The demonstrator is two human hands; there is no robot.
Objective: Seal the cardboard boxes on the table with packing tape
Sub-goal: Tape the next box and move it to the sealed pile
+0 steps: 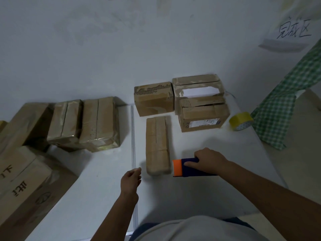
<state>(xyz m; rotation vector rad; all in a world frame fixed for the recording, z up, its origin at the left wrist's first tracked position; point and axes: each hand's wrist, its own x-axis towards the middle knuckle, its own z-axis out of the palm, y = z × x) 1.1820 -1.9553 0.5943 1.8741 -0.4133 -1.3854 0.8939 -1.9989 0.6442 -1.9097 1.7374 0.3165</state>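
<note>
Cardboard box [157, 145], long and creased, lies between loosely curled left hand [131, 180] and right hand [207, 162] gripping blue-orange dispenser [184, 167].

My white table [107, 188] runs out ahead of me with a thin seam down its middle; a long narrow cardboard box [157, 145] lies just right of that seam, a squarer box [153, 100] and a stack of two boxes [201, 103] sit behind it, and a yellow tape roll [241, 121] rests near the right edge. Left of the seam two taped boxes [83, 122] stand side by side, touching; larger cartons [22, 162] crowd the far left.
</note>
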